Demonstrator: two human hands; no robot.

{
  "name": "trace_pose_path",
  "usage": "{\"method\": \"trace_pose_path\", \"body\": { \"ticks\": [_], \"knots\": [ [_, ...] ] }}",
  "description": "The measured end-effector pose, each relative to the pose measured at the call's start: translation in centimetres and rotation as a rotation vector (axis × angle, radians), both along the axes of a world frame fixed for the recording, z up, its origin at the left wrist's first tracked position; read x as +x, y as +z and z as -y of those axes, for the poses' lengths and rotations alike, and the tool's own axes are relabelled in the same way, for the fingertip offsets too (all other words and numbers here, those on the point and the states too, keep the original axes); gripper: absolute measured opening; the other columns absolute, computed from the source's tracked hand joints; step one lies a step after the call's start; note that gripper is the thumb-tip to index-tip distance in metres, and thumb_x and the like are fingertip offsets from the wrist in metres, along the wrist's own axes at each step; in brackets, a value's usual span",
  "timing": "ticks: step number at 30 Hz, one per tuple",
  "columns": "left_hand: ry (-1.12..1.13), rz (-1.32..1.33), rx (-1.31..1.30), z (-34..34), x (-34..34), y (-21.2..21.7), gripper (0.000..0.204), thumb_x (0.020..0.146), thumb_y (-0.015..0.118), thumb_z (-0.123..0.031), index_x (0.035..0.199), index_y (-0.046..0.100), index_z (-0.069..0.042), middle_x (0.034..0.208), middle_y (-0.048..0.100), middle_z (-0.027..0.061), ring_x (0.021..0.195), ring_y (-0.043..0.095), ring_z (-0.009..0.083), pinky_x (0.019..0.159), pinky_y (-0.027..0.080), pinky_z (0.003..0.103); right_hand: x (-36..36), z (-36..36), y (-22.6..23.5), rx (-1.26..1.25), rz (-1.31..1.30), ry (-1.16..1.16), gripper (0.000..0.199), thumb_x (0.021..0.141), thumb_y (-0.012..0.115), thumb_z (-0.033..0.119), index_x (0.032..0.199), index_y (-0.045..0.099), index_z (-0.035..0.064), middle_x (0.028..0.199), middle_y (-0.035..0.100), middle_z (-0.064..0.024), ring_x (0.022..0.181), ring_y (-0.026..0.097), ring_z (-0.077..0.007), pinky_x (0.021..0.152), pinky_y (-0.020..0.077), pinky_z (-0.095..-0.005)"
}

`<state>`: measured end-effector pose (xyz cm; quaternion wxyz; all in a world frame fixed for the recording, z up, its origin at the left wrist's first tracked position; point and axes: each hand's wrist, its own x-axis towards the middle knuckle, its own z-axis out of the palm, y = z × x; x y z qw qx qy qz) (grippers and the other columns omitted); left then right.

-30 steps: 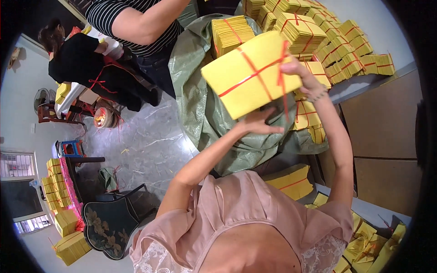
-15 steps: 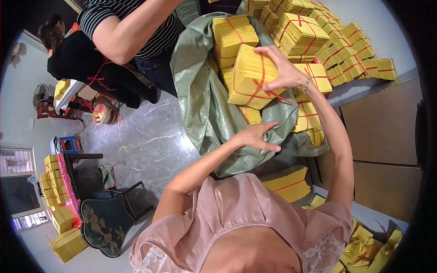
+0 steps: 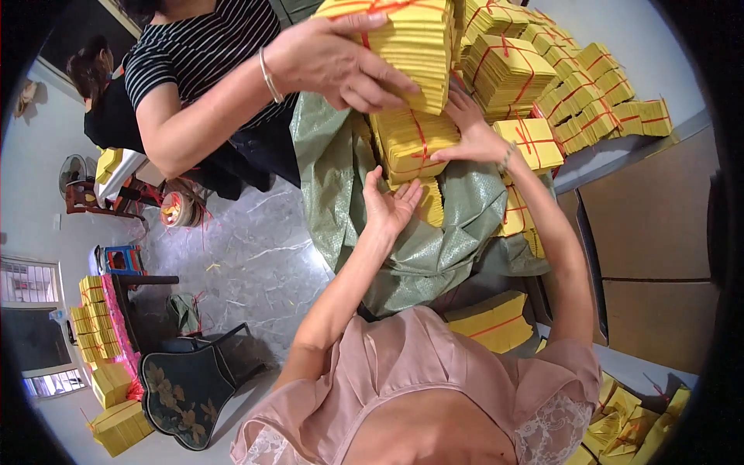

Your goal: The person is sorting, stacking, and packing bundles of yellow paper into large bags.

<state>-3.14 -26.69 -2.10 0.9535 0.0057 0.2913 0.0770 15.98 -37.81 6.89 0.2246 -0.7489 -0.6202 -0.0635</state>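
Since half a second ago, the tied yellow bundle (image 3: pixel 411 147) appears to have settled squarer in the mouth of the green sack (image 3: pixel 422 260), and another person's hand (image 3: pixel 337 66) has come in from eleven o'clock, holding an upper bundle (image 3: pixel 415 50) above it. At the tied bundle's three o'clock is the right hand (image 3: pixel 469 128), its grip half spread with the thumb on the near corner; whether it bears weight cannot be told. At six o'clock the left hand (image 3: pixel 391 209) lies palm up, grip open and empty, beside a lower bundle (image 3: pixel 430 205). Further out, tied stacks (image 3: pixel 508 74) rise at two o'clock; more piles (image 3: pixel 93 322) stand at eight, on a pink-covered desk (image 3: pixel 122 331). Work seems partway: some bundles are inside the sack, many remain outside.
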Motion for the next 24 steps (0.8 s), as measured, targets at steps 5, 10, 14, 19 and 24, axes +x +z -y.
{"method": "trace_pose_path", "body": {
  "ticks": [5, 10, 14, 19, 24],
  "knots": [
    [-0.02, 0.085, 0.082, -0.7, 1.1, -1.0, 0.052, 0.089, 0.054, -0.027, 0.127, 0.032, 0.0, 0.13, 0.037, 0.0257, 0.116, 0.047, 0.0386, 0.099, 0.042, 0.047, -2.5, 4.5, -2.6, 0.084, -0.603, -0.157, 0.08, 0.079, 0.072, 0.031, 0.14, 0.032, -0.0021, 0.139, 0.039, -0.022, 0.133, 0.034, -0.0325, 0.11, 0.0274, -0.0383],
    [-0.019, -0.031, 0.256, 1.0, -1.8, 1.6, 0.04, 0.092, 0.049, -0.025, 0.125, 0.039, -0.006, 0.129, 0.041, 0.0189, 0.116, 0.048, 0.0337, 0.095, 0.044, 0.044, -4.5, 6.3, 1.1, 0.346, -0.989, -0.211, 0.044, 0.088, 0.058, 0.007, 0.13, 0.046, 0.0007, 0.133, 0.048, -0.0115, 0.125, 0.045, -0.0209, 0.102, 0.0391, -0.032],
    [-0.291, -0.053, 0.923, 2.7, -4.9, 6.0, 0.042, 0.092, 0.046, -0.016, 0.131, 0.038, -0.005, 0.124, 0.049, 0.0101, 0.11, 0.055, 0.0202, 0.09, 0.045, 0.036, -3.5, 5.7, 7.8, 0.579, -0.808, -0.236, 0.029, 0.091, 0.058, 0.005, 0.119, 0.054, -0.0002, 0.116, 0.058, -0.0066, 0.107, 0.055, -0.0133, 0.095, 0.0441, -0.0269],
    [-0.446, 0.332, 1.494, 1.9, -6.4, 14.7, 0.027, 0.091, 0.056, -0.005, 0.117, 0.052, -0.002, 0.11, 0.058, 0.0025, 0.1, 0.056, 0.01, 0.089, 0.044, 0.026, 0.4, 2.6, 14.0, 0.672, -0.645, -0.31, 0.038, 0.091, 0.06, 0.025, 0.119, 0.055, -0.0008, 0.112, 0.06, -0.0073, 0.102, 0.056, -0.0125, 0.092, 0.0444, -0.0253],
    [-0.016, 0.418, 1.603, -1.2, -2.8, 23.5, 0.037, 0.086, 0.062, -0.006, 0.119, 0.048, 0.0, 0.1, 0.06, 0.0076, 0.092, 0.059, 0.0139, 0.081, 0.048, 0.027, 5.4, 0.4, 16.9, 0.528, -0.872, -0.395, 0.058, 0.086, 0.061, 0.049, 0.123, 0.054, 0.0048, 0.117, 0.057, -0.0063, 0.109, 0.053, -0.0168, 0.097, 0.0406, -0.0378]
  ]
}}
